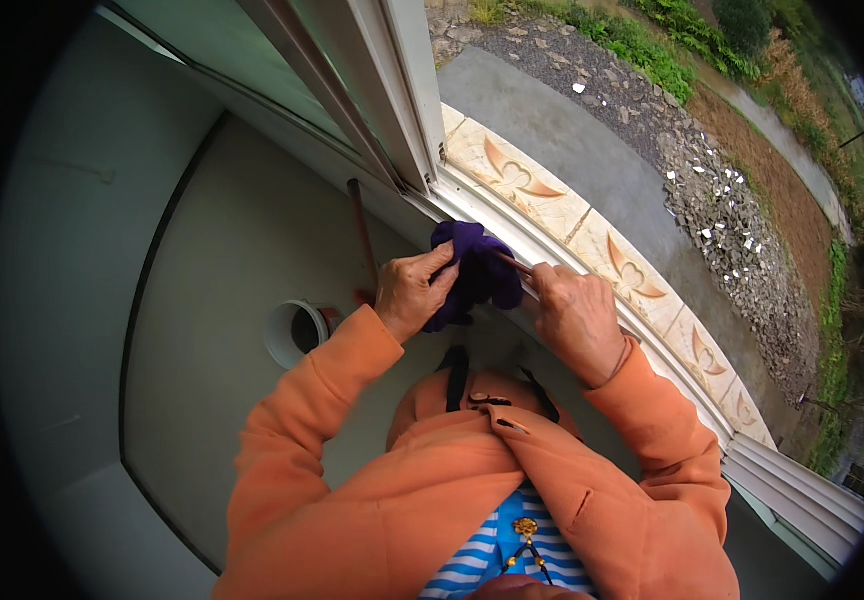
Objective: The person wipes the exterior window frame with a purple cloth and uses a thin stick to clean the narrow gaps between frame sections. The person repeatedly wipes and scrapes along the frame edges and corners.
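My left hand is closed on a bunched dark purple cloth, with fingers and thumb pinching its left side. My right hand grips a thin reddish-brown stick. The stick's far end runs into the right side of the cloth, so its tip is hidden. Both hands are in front of my body, beside the white window track. The lower folds of the cloth hang down in front of my legs.
A white bucket with dark contents stands on the grey floor to the left. Nearby, a brown pole leans by the wall. The sliding window frame rises ahead. A patterned tile sill runs along outside, with pavement and rubble beyond.
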Tool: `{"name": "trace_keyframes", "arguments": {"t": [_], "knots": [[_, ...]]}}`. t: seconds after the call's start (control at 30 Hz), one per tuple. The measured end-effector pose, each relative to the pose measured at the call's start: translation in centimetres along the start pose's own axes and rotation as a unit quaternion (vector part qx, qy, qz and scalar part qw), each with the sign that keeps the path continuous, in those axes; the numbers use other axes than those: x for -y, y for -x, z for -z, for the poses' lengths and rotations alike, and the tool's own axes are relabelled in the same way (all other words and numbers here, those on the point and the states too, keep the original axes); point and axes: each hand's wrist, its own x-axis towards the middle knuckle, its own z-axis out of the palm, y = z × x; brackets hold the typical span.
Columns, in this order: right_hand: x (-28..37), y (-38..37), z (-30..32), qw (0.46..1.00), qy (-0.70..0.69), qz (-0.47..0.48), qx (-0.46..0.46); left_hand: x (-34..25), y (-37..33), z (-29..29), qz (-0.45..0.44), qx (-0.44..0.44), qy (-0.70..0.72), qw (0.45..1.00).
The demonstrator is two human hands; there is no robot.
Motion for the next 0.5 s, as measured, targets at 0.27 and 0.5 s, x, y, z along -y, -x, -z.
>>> {"name": "trace_keyframes", "arguments": {"t": [0.27, 0.5], "knots": [[2.6, -4.8, -3.4, 0.995, -0.016, 0.054, -0.083, 3.5, -1.9, 3.6, 0.050, -0.020, -0.057, 0.997], [0.3, -1.0, -3.4, 0.966, -0.210, -0.007, -0.150, -4.7, -1.4, 1.8, -0.047, -0.024, 0.049, 0.997]]}}
